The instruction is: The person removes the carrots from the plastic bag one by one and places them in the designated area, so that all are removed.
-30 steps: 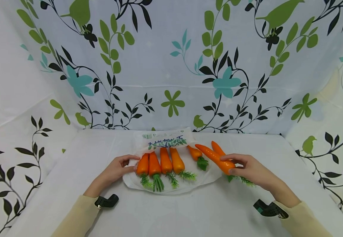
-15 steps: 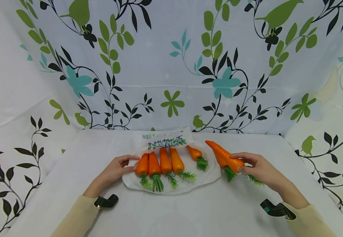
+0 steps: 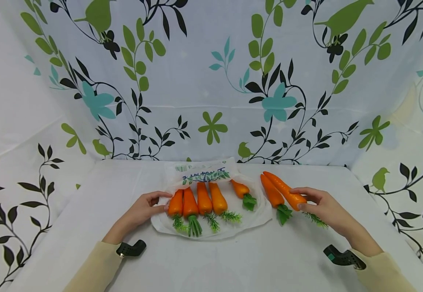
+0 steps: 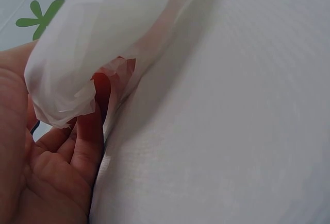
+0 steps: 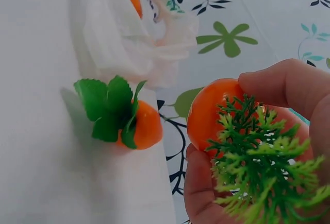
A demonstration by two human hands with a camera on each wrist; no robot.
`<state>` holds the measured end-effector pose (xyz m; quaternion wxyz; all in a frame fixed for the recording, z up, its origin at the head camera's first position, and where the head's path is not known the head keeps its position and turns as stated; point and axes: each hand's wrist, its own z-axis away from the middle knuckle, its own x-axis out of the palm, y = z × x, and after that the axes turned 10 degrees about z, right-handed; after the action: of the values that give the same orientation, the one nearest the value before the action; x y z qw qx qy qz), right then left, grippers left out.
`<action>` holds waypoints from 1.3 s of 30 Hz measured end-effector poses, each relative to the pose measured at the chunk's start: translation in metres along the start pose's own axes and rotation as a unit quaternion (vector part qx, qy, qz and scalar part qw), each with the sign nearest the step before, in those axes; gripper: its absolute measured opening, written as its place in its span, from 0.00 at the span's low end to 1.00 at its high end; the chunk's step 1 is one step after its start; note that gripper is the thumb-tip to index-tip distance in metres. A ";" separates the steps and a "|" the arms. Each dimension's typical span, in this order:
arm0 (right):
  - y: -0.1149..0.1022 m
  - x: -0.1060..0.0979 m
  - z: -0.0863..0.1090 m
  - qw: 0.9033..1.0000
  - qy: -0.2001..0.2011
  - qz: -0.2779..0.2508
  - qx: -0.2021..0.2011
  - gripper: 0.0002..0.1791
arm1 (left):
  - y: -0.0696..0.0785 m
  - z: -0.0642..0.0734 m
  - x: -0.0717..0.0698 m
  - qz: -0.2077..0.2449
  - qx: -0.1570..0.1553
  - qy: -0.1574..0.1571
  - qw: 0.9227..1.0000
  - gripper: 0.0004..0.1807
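Note:
In the head view a thin white plastic bag lies on the table with several orange carrots in a row on or inside it. My left hand pinches the bag's left edge beside the end carrot; in the left wrist view the bag partly hides the fingertips. On the right, my right hand grips a long carrot near its feathery green top, its tip pointing away. Just left of it lies another carrot with broad leaves, off the bag.
A shorter leafy carrot lies apart from the row at the bag's right side. The white table ends at the back against a leaf-patterned curtain.
My right hand has moved right with its carrot. The broad-leaved carrot, earlier partly behind it, now lies separate at its left. My left hand and the bag have stayed put.

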<state>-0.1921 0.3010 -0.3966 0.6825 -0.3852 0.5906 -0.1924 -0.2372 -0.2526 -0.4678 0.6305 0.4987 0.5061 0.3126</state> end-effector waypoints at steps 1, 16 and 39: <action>0.002 0.000 -0.001 1.000 0.001 0.001 0.002 0.23 | 0.000 0.000 0.000 0.001 0.000 0.000 1.000 0.21; 0.024 0.004 -0.005 0.999 0.014 -0.024 0.031 0.26 | 0.003 0.000 0.001 0.005 0.000 0.005 1.000 0.21; 0.045 0.022 -0.026 0.995 0.026 0.052 0.076 0.25 | 0.002 -0.001 0.000 -0.001 -0.002 -0.003 1.000 0.21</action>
<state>-0.2209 0.3060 -0.4450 0.7032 -0.2959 0.6109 -0.2115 -0.2383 -0.2518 -0.4660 0.6334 0.4977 0.5041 0.3114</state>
